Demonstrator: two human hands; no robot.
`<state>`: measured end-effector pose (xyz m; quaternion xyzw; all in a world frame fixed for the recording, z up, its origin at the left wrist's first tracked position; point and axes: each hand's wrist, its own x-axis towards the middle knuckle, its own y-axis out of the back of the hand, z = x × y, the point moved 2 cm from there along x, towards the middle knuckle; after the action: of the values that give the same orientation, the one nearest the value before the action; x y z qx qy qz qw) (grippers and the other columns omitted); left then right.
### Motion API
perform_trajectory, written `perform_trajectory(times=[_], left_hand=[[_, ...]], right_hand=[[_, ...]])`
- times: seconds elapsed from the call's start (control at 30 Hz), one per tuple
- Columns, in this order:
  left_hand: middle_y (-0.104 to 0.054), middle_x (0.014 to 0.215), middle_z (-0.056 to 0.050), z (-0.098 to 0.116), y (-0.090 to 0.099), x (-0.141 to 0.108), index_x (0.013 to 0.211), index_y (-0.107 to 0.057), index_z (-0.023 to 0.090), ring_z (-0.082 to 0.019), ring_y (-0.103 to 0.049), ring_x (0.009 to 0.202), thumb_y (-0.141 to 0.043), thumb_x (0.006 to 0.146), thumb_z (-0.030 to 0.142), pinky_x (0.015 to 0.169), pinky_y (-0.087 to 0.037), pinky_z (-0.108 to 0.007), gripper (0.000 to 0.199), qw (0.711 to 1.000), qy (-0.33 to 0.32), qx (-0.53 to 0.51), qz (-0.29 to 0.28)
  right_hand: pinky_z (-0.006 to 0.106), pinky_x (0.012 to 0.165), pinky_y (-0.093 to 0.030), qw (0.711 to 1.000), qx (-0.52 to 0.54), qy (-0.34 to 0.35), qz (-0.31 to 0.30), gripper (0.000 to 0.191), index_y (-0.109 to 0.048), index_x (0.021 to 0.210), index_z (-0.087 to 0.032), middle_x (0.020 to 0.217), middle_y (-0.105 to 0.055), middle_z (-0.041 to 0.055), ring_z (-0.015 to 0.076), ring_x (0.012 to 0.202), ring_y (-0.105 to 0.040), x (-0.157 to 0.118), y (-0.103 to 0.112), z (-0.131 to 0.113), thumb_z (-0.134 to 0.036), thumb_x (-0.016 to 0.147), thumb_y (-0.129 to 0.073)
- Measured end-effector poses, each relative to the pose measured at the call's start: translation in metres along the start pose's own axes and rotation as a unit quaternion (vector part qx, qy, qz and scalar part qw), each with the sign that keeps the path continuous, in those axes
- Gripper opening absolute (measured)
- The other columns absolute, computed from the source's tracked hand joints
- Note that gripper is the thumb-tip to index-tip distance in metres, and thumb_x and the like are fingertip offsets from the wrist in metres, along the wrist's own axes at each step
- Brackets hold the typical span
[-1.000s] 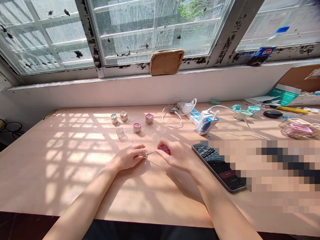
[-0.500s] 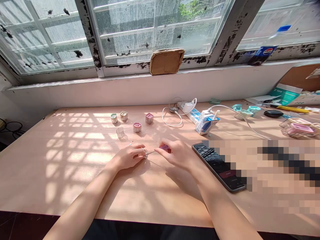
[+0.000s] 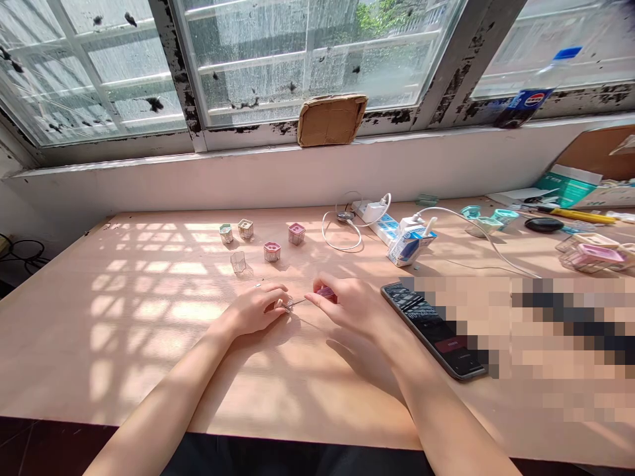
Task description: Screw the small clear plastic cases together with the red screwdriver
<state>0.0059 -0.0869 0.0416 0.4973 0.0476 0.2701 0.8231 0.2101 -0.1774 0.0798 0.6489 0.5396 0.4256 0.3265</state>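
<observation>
My left hand (image 3: pixel 258 311) rests on the wooden table with its fingers curled, pinching a small light-coloured piece (image 3: pixel 288 306) whose details are too small to make out. In my right hand (image 3: pixel 350 304), closed, is a small screwdriver (image 3: pixel 325 292) with a translucent pink handle. Its thin metal shaft points left, and the tip meets or nearly meets the small piece. Beyond my hands stand little six-sided containers: two pink-topped (image 3: pixel 272 251), one green-topped (image 3: pixel 226 233) and one cream-topped (image 3: pixel 245 229). A clear one (image 3: pixel 238 262) stands nearest my left hand.
A smartphone (image 3: pixel 436 330) lies right of my right forearm, beside a blurred-out area. Further back are a power strip (image 3: pixel 384 225) with white cables, a blue-and-white carton (image 3: pixel 409 244), green containers (image 3: pixel 483 226), a black mouse (image 3: pixel 544 225) and pink containers (image 3: pixel 595 256).
Both hands keep almost the same place. The fingers of my left hand have shifted slightly around the small piece, and my right hand has edged slightly left with the screwdriver.
</observation>
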Motion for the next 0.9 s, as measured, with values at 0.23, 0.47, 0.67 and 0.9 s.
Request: perform_trajectory(times=[0.23,0.47,0.67,0.9], left_hand=[[-0.070,0.110,-0.002,-0.004,-0.004,-0.001,0.100,-0.069,0.025,-0.018,-0.066,0.096,-0.059,0.095,0.022,0.080,-0.049,-0.028,0.012,1.000,-0.018,0.009,0.011],[-0.069,0.113,-0.003,-0.001,-0.003,0.000,0.093,-0.070,0.024,-0.017,-0.066,0.092,-0.055,0.096,0.016,0.078,-0.049,-0.026,0.017,0.997,-0.067,0.024,0.017],[-0.069,0.112,-0.003,-0.001,-0.002,0.000,0.092,-0.070,0.023,-0.016,-0.066,0.090,-0.055,0.096,0.015,0.076,-0.048,-0.025,0.017,0.997,-0.072,0.024,0.018],[-0.069,0.107,-0.005,0.001,0.000,0.001,0.092,-0.071,0.024,-0.018,-0.066,0.092,-0.051,0.098,0.018,0.080,-0.050,-0.028,0.021,0.997,-0.075,0.024,0.016]], right_hand=[[0.023,0.053,-0.037,0.999,0.035,-0.005,-0.009,0.011,-0.065,0.082,-0.024,0.071,-0.073,-0.0014,0.0156,0.065,-0.067,-0.002,0.003,-0.004,-0.030,0.091,-0.066],[0.024,0.051,-0.034,1.000,0.027,-0.006,0.015,0.026,-0.063,0.073,-0.023,0.061,-0.068,-0.0009,0.0154,0.057,-0.061,0.003,-0.006,0.006,-0.044,0.089,-0.068],[0.025,0.051,-0.032,0.999,0.035,0.018,0.031,0.046,-0.062,0.069,-0.023,0.056,-0.060,-0.0008,0.0138,0.051,-0.052,0.004,-0.008,0.010,-0.062,0.093,-0.057],[0.026,0.049,-0.031,0.996,0.069,0.012,0.047,0.054,-0.061,0.065,-0.023,0.053,-0.055,-0.0016,0.0133,0.050,-0.047,0.004,-0.011,0.013,-0.068,0.093,-0.053]])
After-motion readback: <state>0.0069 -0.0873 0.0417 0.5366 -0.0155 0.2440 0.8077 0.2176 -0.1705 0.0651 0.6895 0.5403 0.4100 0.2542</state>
